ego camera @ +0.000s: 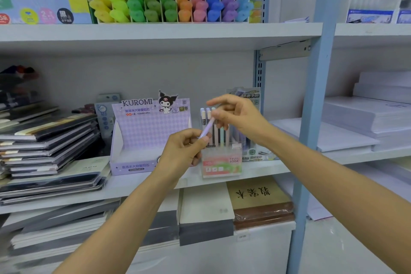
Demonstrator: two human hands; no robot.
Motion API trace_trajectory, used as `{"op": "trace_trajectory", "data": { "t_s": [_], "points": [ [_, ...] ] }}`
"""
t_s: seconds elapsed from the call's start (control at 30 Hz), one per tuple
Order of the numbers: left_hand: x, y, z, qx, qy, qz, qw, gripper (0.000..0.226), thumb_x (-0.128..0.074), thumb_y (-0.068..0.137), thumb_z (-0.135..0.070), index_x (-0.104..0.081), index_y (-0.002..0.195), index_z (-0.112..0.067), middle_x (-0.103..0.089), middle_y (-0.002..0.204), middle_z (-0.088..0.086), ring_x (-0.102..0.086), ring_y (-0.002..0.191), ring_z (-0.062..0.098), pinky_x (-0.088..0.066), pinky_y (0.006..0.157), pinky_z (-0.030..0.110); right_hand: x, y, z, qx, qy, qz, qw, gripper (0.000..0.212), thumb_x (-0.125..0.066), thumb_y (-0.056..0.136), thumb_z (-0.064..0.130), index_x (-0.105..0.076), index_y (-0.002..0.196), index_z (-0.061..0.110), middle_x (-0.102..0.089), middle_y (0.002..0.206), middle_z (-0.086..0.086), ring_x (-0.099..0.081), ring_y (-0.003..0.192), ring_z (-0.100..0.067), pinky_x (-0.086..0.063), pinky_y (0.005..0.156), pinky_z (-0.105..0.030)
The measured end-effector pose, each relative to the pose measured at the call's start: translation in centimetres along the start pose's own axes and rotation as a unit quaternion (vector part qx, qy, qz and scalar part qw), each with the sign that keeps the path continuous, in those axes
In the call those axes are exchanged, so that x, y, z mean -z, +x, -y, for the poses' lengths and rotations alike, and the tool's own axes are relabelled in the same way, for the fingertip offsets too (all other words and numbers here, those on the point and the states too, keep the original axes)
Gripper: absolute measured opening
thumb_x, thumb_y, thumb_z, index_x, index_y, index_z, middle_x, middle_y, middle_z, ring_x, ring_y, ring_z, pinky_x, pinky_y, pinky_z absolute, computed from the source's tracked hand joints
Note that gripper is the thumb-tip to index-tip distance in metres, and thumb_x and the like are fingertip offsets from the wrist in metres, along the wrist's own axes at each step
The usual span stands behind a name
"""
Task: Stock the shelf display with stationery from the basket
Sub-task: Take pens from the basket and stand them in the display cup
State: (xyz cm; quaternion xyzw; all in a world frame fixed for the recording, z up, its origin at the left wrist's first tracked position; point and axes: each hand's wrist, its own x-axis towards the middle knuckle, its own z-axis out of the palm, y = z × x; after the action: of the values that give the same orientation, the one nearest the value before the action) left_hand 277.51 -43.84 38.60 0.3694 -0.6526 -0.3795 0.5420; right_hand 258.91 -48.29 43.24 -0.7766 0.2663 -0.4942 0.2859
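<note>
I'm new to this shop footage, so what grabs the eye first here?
The rainbow row of highlighters on the top shelf stands out most. At the middle shelf, the left hand and right hand hold a lilac pen in front of a clear pen box, beside a purple Kuromi display box.

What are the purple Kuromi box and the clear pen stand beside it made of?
Purple Kuromi display box: printed cardboard, matte, judging by folded flaps and white cut edges. Clear rectangular pen stand: probably glossy plastic; pens show through its walls.
</note>
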Motion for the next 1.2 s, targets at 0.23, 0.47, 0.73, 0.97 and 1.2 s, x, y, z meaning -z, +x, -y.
{"op": "trace_trajectory", "data": {
  "t_s": [0.23,0.47,0.73,0.97,1.2],
  "points": [
    [0.9,-0.1,-1.3,-0.012,-0.061,-0.091,0.994,0.017,-0.074,0.082,-0.007,-0.074,0.092,-0.020,-0.071,0.075,-0.001,-0.063,0.068,0.011,-0.053,0.062,0.021,1.2,-1.3,-0.3,-0.014,0.120,-0.098,0.988,0.007,-0.063,0.089,0.003,-0.069,0.093,0.002,-0.071,0.073,-0.006,-0.066,0.065,-0.015,-0.056,0.063,-0.020],
    [-0.2,-0.1,-2.1,-0.077,-0.137,-0.141,0.977,0.010,-0.067,0.088,-0.015,-0.072,0.097,-0.013,-0.076,0.089,-0.003,-0.071,0.086,0.011,-0.054,0.067,0.020,0.3,-3.0,0.2,-0.062,-0.010,0.015,0.998,0.007,-0.069,0.087,0.018,-0.073,0.090,0.013,-0.071,0.080,-0.003,-0.066,0.074,-0.011,-0.054,0.072,-0.021],
    [-2.0,-0.2,-3.1,-0.171,0.006,-0.099,0.980,0.013,-0.071,0.087,-0.015,-0.072,0.098,-0.022,-0.074,0.090,0.004,-0.071,0.085,0.019,-0.057,0.078,0.030,-1.4,-1.6,4.2,0.071,-0.019,-0.041,0.996,0.019,-0.064,0.092,0.026,-0.069,0.111,0.030,-0.068,0.106,0.003,-0.066,0.099,-0.015,-0.057,0.086,-0.032],
    [-2.4,-0.4,-2.8,-0.194,0.089,-0.100,0.972,0.018,-0.071,0.088,-0.019,-0.072,0.105,-0.017,-0.073,0.093,-0.005,-0.068,0.087,0.006,-0.053,0.080,0.018,-0.6,-1.8,4.3,0.079,-0.057,-0.030,0.995,0.014,-0.060,0.095,0.021,-0.068,0.106,0.022,-0.068,0.091,0.011,-0.067,0.093,-0.017,-0.056,0.087,-0.038],
    [-1.5,-1.3,1.7,-0.232,0.410,-0.002,0.882,0.047,-0.063,0.091,-0.024,-0.050,0.137,-0.020,-0.050,0.139,-0.006,-0.038,0.133,0.011,-0.033,0.111,0.032,2.1,-1.2,3.0,0.044,0.001,-0.242,0.969,0.017,-0.048,0.102,0.015,-0.059,0.105,0.003,-0.069,0.085,-0.014,-0.066,0.077,-0.020,-0.054,0.061,-0.025]
  ]
}}
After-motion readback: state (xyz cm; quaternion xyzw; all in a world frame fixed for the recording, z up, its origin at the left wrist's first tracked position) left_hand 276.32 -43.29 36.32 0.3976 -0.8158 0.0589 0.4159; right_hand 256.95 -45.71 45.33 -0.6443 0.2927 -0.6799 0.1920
